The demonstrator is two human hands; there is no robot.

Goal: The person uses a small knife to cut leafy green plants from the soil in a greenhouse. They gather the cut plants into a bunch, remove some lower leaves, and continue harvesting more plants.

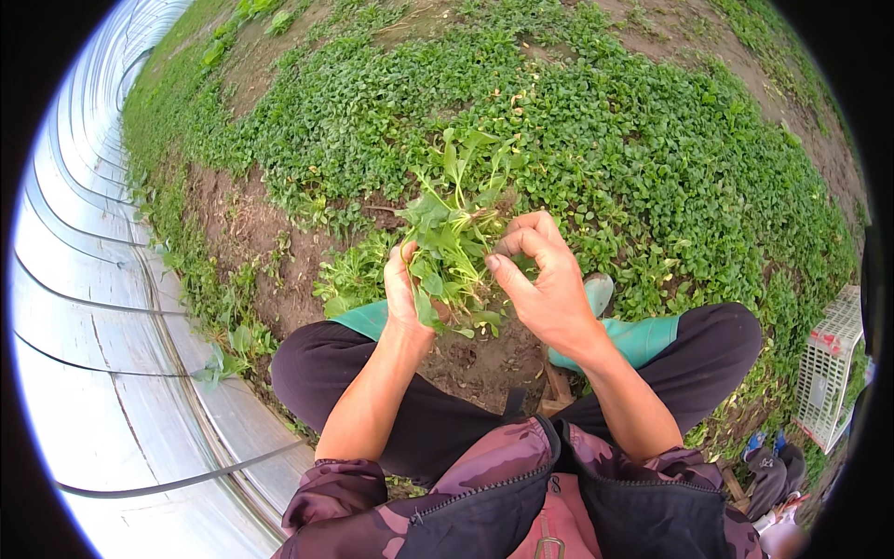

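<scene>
A loose bunch of leafy greens, which look like spinach with pale stems and soil-specked roots, is held in my left hand. The fingers of that hand are wrapped round the leaves and partly hidden by them. Right beside the root end is my right hand, its thumb and forefinger brought together in a pinch and the other fingers curled in. What lies between those fingertips, if anything, is too small to make out. Both hands are above the bare soil between my bent knees.
A dense bed of low green plants spreads ahead and right. Along the left curves a plastic-film greenhouse wall. My green boots flank a piece of wood. A white slatted crate and dark clothing lie at the lower right.
</scene>
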